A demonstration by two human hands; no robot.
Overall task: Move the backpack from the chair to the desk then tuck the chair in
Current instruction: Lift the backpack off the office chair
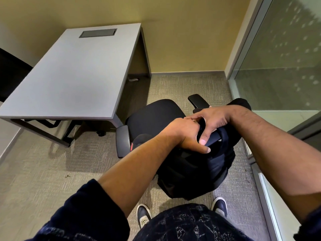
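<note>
Head view. No legible writing is seen; a small red tag [131,147] is noted at the backpack's left edge, its text unreadable. Left hand [182,134] and right hand [214,119] are held side by side, fingers [203,140] curled tightly around the top handle of the black backpack [199,169]. The backpack is held in front of the black chair [154,117], above the carpet. The grey desk [73,75] stands to the left, a dark cable hatch [98,33] set into its far end.

1 head view looks steeply down, close over the forearms, toward the floor [43,171].
</note>
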